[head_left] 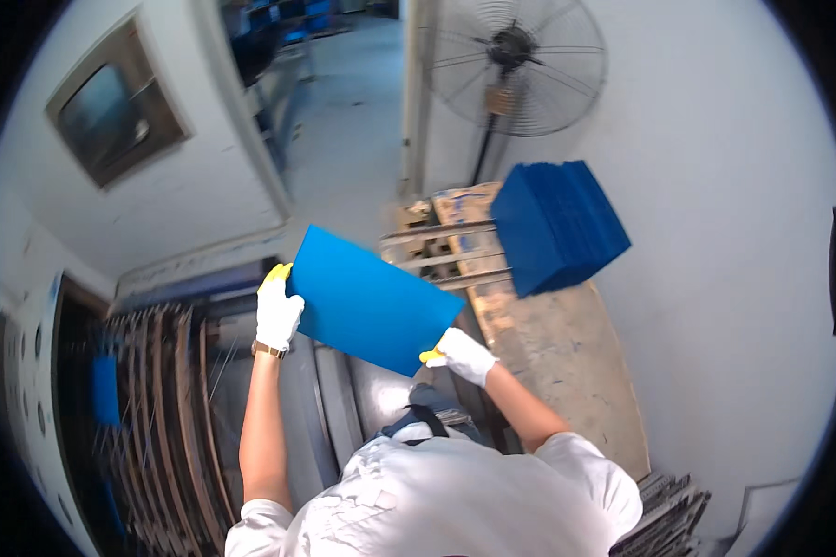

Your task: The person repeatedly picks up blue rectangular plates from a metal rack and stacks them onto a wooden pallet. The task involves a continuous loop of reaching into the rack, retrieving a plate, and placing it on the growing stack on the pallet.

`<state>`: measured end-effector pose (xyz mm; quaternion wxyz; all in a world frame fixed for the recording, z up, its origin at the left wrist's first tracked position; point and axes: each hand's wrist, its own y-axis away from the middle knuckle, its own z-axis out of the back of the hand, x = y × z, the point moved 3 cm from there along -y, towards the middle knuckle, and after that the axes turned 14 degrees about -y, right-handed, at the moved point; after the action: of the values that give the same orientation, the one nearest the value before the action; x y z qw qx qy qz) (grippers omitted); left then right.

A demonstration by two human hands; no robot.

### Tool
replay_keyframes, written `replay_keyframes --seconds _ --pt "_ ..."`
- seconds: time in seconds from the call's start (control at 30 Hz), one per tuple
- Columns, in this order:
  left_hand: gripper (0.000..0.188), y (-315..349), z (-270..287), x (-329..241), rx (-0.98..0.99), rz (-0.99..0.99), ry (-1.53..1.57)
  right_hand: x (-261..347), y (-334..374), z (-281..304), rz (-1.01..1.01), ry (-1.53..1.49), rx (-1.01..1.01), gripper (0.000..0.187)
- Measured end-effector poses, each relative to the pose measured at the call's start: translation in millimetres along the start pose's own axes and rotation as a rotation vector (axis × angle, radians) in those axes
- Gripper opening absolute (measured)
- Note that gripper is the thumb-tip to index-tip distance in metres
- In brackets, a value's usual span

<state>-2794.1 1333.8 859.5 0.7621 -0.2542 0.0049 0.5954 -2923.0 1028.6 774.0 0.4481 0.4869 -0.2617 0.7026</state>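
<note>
A flat rectangular blue sheet [372, 297] is held up in front of my body, tilted so that its right end is nearer to me. My left hand [279, 314], in a white glove with yellow fingertips, grips the sheet's left end. At the lower right corner, my right hand [465, 356] in a matching glove pinches the edge. The fingers behind the sheet are partly hidden. To the right, a thick stack of blue sheets [562, 227] stands on a worn wooden table [567, 343].
A rack with several brown slats [163, 399] stands on my left, with a blue panel [105, 390] beside it. Metal rails [460, 256] reach over the table's left edge. A large fan [511, 51] stands at the back, right of a doorway [348, 111]. Dark stacked pieces [664, 515] lie at the lower right.
</note>
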Motion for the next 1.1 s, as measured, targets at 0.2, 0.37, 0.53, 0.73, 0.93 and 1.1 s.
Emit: replay_keyframes --seconds 0.2,0.37,0.53,0.73,0.93,1.1 --pt "0.055 -119 -153 -155 0.331 -0.013 0.188 -104 53 76 -0.756 -0.530 -0.790 0.033" --pt "0.055 -183 -250 -245 0.599 -0.078 0.511 -58 73 122 -0.786 -0.272 -1.194 0.030" --pt "0.050 -230 -339 -305 0.955 0.107 1.131 -65 66 155 -0.589 -0.224 -1.379 0.024" --pt "0.047 -244 -388 -360 0.834 -0.234 0.385 -96 66 172 -0.940 -0.242 -1.272 0.028" --pt "0.054 -243 -410 -355 0.844 -0.259 0.363 -89 67 182 -0.891 -0.240 -1.256 0.030" --pt "0.053 -190 -314 -291 0.590 -0.140 0.726 -121 76 143 -0.572 -0.439 -1.449 0.029"
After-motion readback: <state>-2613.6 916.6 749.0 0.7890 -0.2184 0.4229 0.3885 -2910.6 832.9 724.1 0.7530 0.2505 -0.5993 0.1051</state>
